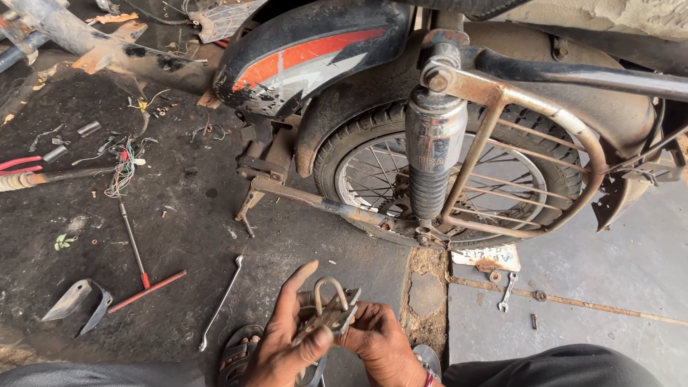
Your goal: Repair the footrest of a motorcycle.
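Both hands low centre of frame, closed on one small metal clamp part (331,309) w/ a U-shaped loop on top. Left hand (287,344) pinches it from the side, thumb up; right hand (380,344) cups it underneath. Best kept steady, loop upright. Long spanner (221,301) on floor at left; rear wheel (444,172) above.

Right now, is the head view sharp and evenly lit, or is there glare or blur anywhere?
Head view: soft, even light and faint shadows; mild glare on the chrome shock absorber; both hands and the metal part sharp; slight wide-angle bending at the edges.
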